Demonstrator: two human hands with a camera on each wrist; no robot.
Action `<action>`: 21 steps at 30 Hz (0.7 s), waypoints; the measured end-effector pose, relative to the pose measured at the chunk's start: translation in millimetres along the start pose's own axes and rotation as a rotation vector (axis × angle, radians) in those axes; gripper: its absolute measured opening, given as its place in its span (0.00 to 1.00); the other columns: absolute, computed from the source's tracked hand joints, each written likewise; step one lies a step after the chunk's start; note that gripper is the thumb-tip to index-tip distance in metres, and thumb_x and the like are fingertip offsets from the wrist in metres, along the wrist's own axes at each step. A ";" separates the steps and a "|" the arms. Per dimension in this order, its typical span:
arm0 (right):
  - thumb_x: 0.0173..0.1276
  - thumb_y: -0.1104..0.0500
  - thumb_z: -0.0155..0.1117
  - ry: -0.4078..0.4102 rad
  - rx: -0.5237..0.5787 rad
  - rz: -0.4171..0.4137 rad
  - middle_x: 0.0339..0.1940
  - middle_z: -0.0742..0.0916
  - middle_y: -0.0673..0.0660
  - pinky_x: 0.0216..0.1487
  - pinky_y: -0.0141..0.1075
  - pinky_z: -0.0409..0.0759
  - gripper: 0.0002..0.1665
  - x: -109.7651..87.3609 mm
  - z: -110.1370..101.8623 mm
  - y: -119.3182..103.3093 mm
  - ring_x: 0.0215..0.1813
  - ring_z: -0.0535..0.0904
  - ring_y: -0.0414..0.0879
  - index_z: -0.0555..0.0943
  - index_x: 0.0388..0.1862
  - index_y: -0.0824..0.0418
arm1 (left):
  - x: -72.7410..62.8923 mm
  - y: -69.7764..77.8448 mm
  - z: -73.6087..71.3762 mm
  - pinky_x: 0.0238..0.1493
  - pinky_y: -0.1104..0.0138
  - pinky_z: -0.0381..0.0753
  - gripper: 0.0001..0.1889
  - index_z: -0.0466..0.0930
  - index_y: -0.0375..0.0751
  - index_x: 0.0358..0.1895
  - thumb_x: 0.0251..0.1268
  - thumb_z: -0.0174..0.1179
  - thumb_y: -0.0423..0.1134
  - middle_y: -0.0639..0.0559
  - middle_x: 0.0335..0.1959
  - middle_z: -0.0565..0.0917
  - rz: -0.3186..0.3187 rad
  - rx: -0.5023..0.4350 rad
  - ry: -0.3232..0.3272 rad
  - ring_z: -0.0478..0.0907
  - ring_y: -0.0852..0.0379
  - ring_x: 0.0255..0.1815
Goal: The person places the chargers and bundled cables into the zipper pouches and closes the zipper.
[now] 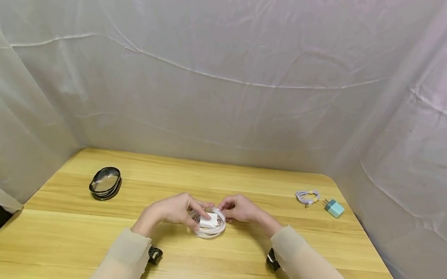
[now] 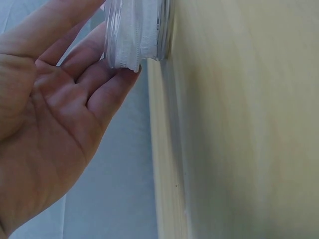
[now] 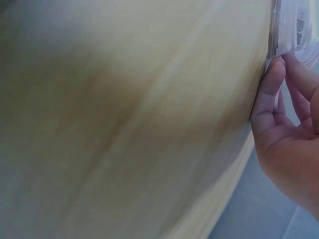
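A small round clear zip case (image 1: 210, 234) with white trim sits on the table between the hands. Within its ring lies a white block (image 1: 208, 220), like a charger plug. My left hand (image 1: 178, 209) spans the case from the left, thumb at the near rim and a fingertip over the white block. In the left wrist view, the white zip band (image 2: 135, 37) runs along the case's side, by the little finger. From the right, my right hand (image 1: 243, 208) pinches the case's edge between thumb and forefinger; the right wrist view shows these fingertips (image 3: 275, 74) at the rim.
A black-trimmed clear case (image 1: 105, 196) stands at the back left of the wooden table (image 1: 194, 271). At the back right lie a coiled lilac cable (image 1: 302, 198) and a teal plug adapter (image 1: 335, 208). Pale cloth sheets (image 1: 227, 104) hang behind and at both sides.
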State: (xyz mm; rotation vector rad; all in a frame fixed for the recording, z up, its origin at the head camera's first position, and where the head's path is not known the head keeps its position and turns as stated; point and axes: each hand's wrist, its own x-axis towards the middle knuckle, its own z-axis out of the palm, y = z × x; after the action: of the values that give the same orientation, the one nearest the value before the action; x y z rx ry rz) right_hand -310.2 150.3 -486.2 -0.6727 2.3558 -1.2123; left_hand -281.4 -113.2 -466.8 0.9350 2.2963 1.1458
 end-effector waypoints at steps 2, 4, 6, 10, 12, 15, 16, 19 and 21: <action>0.71 0.72 0.66 -0.005 0.000 -0.018 0.32 0.88 0.52 0.30 0.27 0.80 0.04 0.3 -0.5 0.8 0.28 0.78 0.40 0.86 0.43 0.70 | -0.2 0.6 0.1 0.77 0.41 0.62 0.21 0.91 0.48 0.52 0.53 0.77 0.29 0.50 0.74 0.74 -0.005 -0.002 0.000 0.63 0.38 0.79; 0.72 0.72 0.65 -0.009 -0.003 -0.021 0.33 0.88 0.52 0.30 0.27 0.80 0.04 0.4 -1.2 1.9 0.28 0.78 0.39 0.85 0.43 0.70 | -0.2 1.8 0.3 0.77 0.42 0.63 0.21 0.91 0.48 0.52 0.53 0.77 0.29 0.51 0.74 0.74 -0.014 -0.007 0.003 0.63 0.39 0.79; 0.72 0.72 0.65 -0.009 -0.006 -0.019 0.33 0.88 0.52 0.31 0.27 0.81 0.04 0.3 -2.0 3.0 0.28 0.79 0.39 0.85 0.43 0.70 | -0.1 3.0 0.6 0.77 0.43 0.64 0.21 0.91 0.48 0.51 0.52 0.77 0.29 0.51 0.74 0.74 -0.021 -0.006 0.007 0.63 0.39 0.79; 0.72 0.72 0.65 -0.003 -0.009 -0.007 0.32 0.87 0.52 0.30 0.26 0.80 0.04 -0.1 -3.4 4.3 0.28 0.79 0.39 0.85 0.42 0.69 | 1.0 5.0 1.0 0.74 0.46 0.70 0.21 0.91 0.49 0.51 0.52 0.77 0.29 0.52 0.74 0.74 -0.042 -0.014 0.013 0.63 0.39 0.79; 0.71 0.72 0.66 -0.002 -0.009 -0.008 0.31 0.87 0.52 0.30 0.27 0.80 0.04 -0.8 -3.9 4.3 0.28 0.79 0.39 0.86 0.42 0.69 | 1.9 5.6 1.5 0.73 0.47 0.71 0.21 0.91 0.49 0.50 0.51 0.78 0.29 0.52 0.74 0.75 -0.052 -0.015 0.015 0.63 0.38 0.79; 0.72 0.72 0.66 0.001 -0.015 -0.004 0.30 0.87 0.52 0.30 0.27 0.81 0.04 -1.7 -3.9 4.6 0.27 0.79 0.39 0.86 0.41 0.68 | 3.0 4.8 2.6 0.73 0.49 0.72 0.21 0.91 0.50 0.50 0.50 0.78 0.29 0.53 0.74 0.75 -0.062 -0.019 0.020 0.64 0.39 0.79; 0.72 0.72 0.65 0.002 -0.020 -0.001 0.30 0.87 0.52 0.30 0.27 0.81 0.04 -2.0 -3.8 4.1 0.28 0.79 0.39 0.86 0.41 0.68 | 2.9 4.4 2.9 0.73 0.48 0.72 0.21 0.91 0.50 0.50 0.50 0.78 0.29 0.54 0.74 0.75 -0.065 -0.019 0.022 0.63 0.39 0.79; 0.72 0.71 0.65 0.007 -0.036 0.003 0.29 0.87 0.51 0.30 0.28 0.82 0.04 -2.2 -3.5 3.5 0.28 0.80 0.39 0.86 0.41 0.67 | 2.9 3.4 3.5 0.73 0.48 0.71 0.21 0.91 0.51 0.49 0.50 0.78 0.29 0.54 0.73 0.75 -0.070 -0.013 0.029 0.64 0.40 0.79; 0.72 0.71 0.65 0.013 -0.040 0.000 0.29 0.87 0.51 0.31 0.28 0.82 0.04 -2.8 -3.5 2.7 0.29 0.80 0.39 0.86 0.41 0.66 | 3.0 3.9 3.7 0.73 0.48 0.71 0.21 0.92 0.51 0.49 0.50 0.78 0.29 0.54 0.73 0.75 -0.074 -0.008 0.033 0.64 0.39 0.79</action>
State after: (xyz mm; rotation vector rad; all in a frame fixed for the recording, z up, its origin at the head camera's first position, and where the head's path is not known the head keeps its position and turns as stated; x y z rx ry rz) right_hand -310.5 155.5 -486.2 -0.6796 2.3967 -1.1752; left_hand -279.7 -107.4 -466.0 0.8271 2.3305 1.1473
